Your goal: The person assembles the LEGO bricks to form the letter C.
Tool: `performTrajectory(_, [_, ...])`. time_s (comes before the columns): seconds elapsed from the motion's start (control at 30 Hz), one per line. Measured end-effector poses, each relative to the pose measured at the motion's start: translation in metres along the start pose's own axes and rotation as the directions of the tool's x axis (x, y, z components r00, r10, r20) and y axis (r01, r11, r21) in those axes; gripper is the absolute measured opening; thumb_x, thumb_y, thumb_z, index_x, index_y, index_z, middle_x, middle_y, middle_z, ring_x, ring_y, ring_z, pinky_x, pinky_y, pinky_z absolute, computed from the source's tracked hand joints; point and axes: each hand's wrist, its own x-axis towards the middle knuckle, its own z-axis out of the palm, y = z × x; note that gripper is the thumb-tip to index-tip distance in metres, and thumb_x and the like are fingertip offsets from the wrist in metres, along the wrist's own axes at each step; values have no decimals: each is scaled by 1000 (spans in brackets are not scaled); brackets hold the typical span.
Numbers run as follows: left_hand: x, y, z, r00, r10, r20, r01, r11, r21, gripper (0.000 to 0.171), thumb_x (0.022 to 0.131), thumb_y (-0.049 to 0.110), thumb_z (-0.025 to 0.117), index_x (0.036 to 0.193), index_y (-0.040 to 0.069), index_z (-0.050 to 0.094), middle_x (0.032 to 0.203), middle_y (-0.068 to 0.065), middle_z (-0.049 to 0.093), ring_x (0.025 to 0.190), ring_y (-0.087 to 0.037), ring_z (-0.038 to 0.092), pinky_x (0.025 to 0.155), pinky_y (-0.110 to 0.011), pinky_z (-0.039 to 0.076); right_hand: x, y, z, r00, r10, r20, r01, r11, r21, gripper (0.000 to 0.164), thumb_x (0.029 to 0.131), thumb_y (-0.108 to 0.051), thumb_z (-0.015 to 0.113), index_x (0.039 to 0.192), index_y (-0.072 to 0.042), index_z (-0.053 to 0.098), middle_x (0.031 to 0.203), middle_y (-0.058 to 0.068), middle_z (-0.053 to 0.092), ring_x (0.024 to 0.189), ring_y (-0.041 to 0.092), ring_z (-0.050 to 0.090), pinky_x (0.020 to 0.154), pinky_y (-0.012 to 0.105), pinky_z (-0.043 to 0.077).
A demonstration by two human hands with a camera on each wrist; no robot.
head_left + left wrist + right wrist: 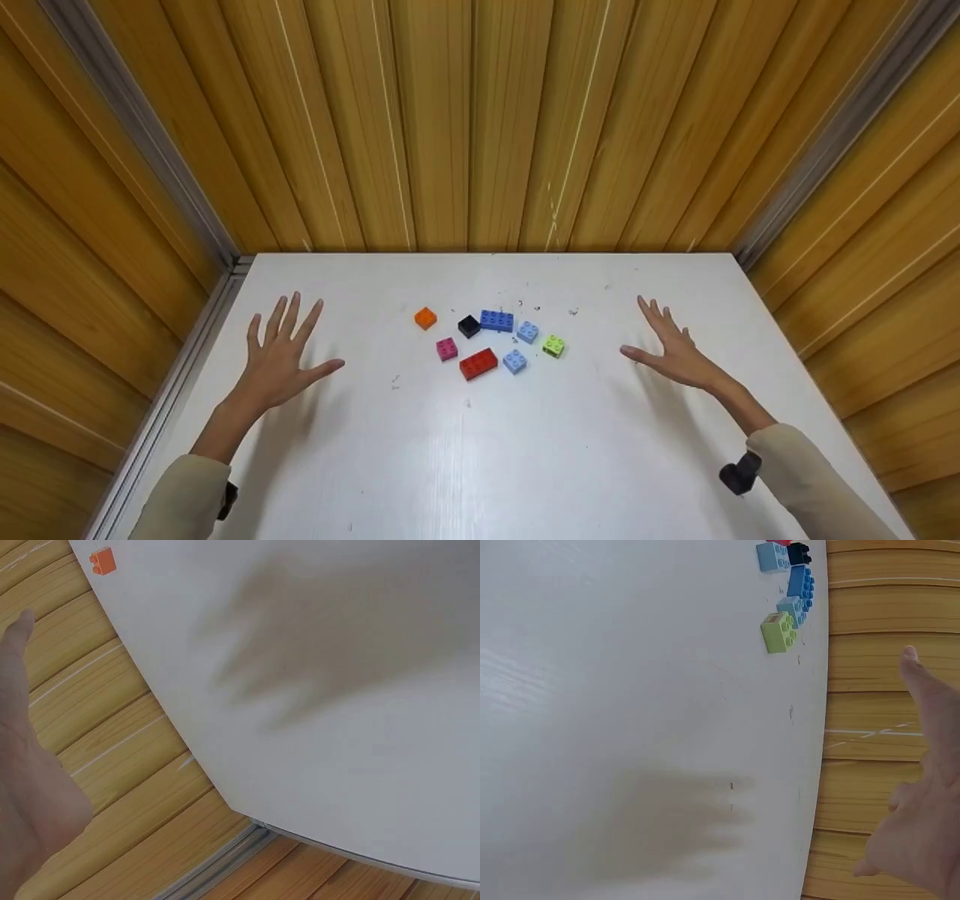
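Several toy building bricks lie loose in a cluster on the white table: an orange brick, a black brick, a long blue brick, a pink brick, a long red brick, two light blue bricks, one behind and one nearer, and a lime green brick. My left hand hovers above the table left of them, fingers spread, holding nothing. On the right, my right hand is likewise raised with straight fingers, nearest the lime green brick. Both cast shadows.
Wood-patterned panels rise behind the table and at both sides. A metal rail runs along the left table edge. Dark scuff marks dot the white surface around the bricks. A black wrist device sits at the right sleeve.
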Motion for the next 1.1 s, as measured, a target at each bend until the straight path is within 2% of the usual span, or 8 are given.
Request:
performTrajectory(0.13, [0, 5, 2, 999, -28, 32, 29, 998, -50, 101, 88, 63, 66, 165, 18, 18, 171, -22, 11, 158, -43, 5, 120, -70, -3, -1, -4, 2, 999, 28, 24, -29, 998, 59, 95, 99, -44, 63, 166, -20, -1, 170, 24, -6, 154, 54, -7, 115, 79, -2])
performTrajectory(0.33, [-3, 15, 2, 999, -42, 10, 43, 981, -191, 100, 89, 55, 70, 165, 15, 18, 168, -21, 25, 153, -44, 19, 118, -68, 6, 2, -9, 5, 999, 33, 30, -37, 989, 142, 88, 102, -41, 60, 166, -18, 3, 171, 23, 6, 155, 52, 9, 117, 75, 15])
performTrajectory(0.43, [-5, 18, 3, 998, -57, 17, 59, 957, -283, 99, 90, 51, 71, 165, 16, 17, 164, -21, 32, 149, -46, 25, 116, -69, 10, 6, -13, 11, 999, 28, 23, -32, 979, 202, 85, 103, -39, 59, 166, -14, 7, 169, 26, 13, 154, 50, 17, 120, 69, 18])
performTrajectory(0.57, [-4, 21, 4, 996, -79, 47, 91, 927, -363, 98, 91, 49, 72, 165, 18, 15, 164, -21, 34, 149, -45, 26, 116, -73, 15, 11, -18, 18, 998, 50, 27, -55, 969, 242, 82, 104, -37, 59, 165, -14, 10, 166, 29, 23, 149, 49, 32, 116, 66, 32])
performTrajectory(0.7, [-1, 24, 7, 997, -66, 51, 81, 903, -421, 97, 92, 44, 74, 165, 13, 17, 159, -22, 40, 145, -44, 36, 113, -72, 28, 13, -19, 27, 998, 43, 33, -50, 967, 248, 79, 104, -35, 59, 165, -13, 14, 162, 30, 31, 142, 48, 44, 111, 63, 42])
performTrajectory(0.9, [4, 31, 15, 998, -27, 51, 51, 839, -542, 82, 93, 30, 75, 159, 5, 33, 143, -24, 58, 130, -41, 55, 103, -60, 47, 13, -17, 38, 997, -11, 73, -12, 949, 314, 72, 105, -27, 59, 162, -6, 22, 152, 31, 44, 133, 45, 54, 102, 43, 54])
performTrajectory(1.0, [5, 36, 18, 997, -31, 72, 67, 813, -578, 73, 94, 29, 74, 155, 5, 42, 137, -21, 63, 125, -40, 59, 100, -58, 49, 11, -18, 43, 994, -36, 100, 0, 941, 339, 68, 105, -24, 59, 160, -3, 26, 147, 33, 48, 127, 43, 59, 96, 35, 57])
performTrajectory(1.1, [6, 41, 24, 994, -19, 106, 78, 800, -595, 70, 94, 31, 74, 153, 6, 45, 133, -19, 66, 122, -40, 62, 99, -58, 50, 10, -18, 47, 990, -60, 128, 11, 935, 354, 65, 105, -21, 58, 159, -1, 28, 144, 35, 50, 122, 41, 63, 93, 35, 58])
